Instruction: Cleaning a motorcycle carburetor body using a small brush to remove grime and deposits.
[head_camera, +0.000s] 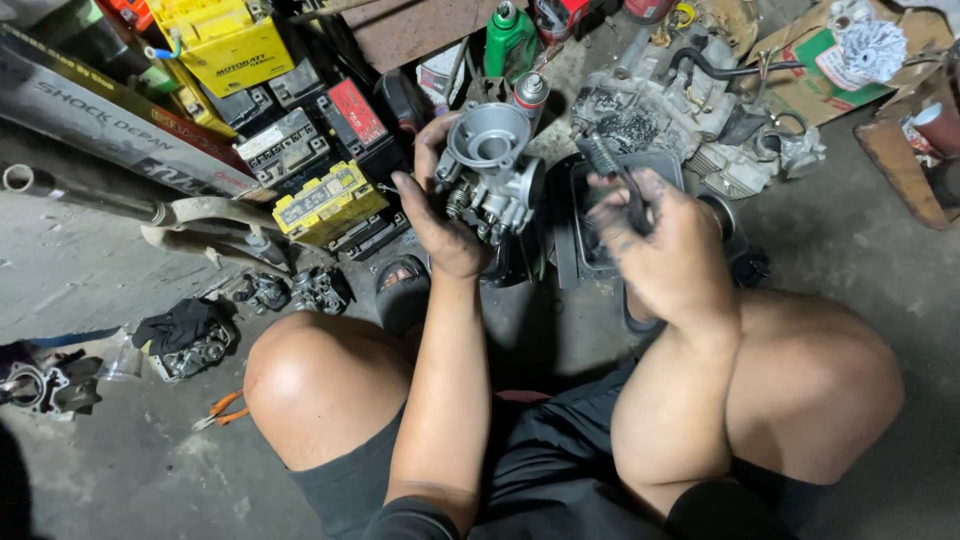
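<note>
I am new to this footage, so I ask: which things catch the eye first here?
First, the grey carburetor at upper centre, gripped in the left hand. Beside it, the grimy right hand holds a small dark brush over a black tray. At upper left, yellow batteries lie on the floor.

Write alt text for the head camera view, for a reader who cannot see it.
A person squatting on a concrete floor holds a grey metal carburetor in the left hand and a small dark brush in the grimy right hand. A black tray lies beneath the hands, with yellow and black batteries, a green bottle and engine parts around them.
</note>
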